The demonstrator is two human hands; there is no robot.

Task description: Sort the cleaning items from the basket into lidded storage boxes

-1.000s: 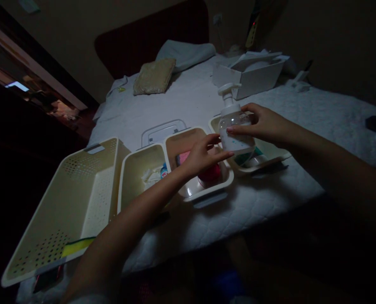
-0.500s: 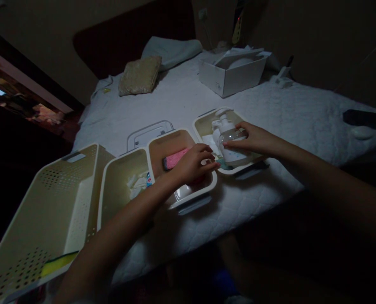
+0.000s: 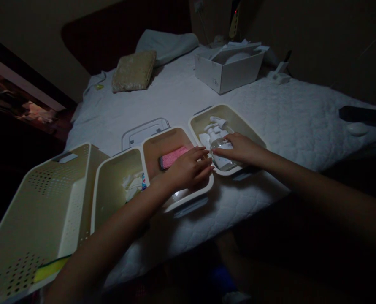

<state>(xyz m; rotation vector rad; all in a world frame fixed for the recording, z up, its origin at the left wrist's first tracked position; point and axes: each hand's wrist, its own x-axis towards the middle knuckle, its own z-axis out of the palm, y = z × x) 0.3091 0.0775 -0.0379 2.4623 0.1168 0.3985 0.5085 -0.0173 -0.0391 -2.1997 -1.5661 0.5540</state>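
A clear pump bottle (image 3: 218, 143) lies on its side in the rightmost cream tray (image 3: 238, 120). My right hand (image 3: 241, 148) rests over its body, fingers curled on it. My left hand (image 3: 188, 169) lies flat with fingers stretched out over the front of the middle cream tray (image 3: 162, 143), beside a pink sponge (image 3: 174, 156). Whatever sits under that hand is hidden.
A third small tray (image 3: 112, 181) holds white crumpled things. A large perforated basket (image 3: 36, 202) with a yellow sponge (image 3: 48, 269) stands at the left. A clear lid (image 3: 145, 131), a white box (image 3: 230, 69), a tan cushion (image 3: 133, 71) and a black remote (image 3: 363, 115) lie on the white bed (image 3: 301, 122).
The pump bottle went from upright and lifted to lying down in the right tray under my right hand. My left hand lowered onto the middle tray.
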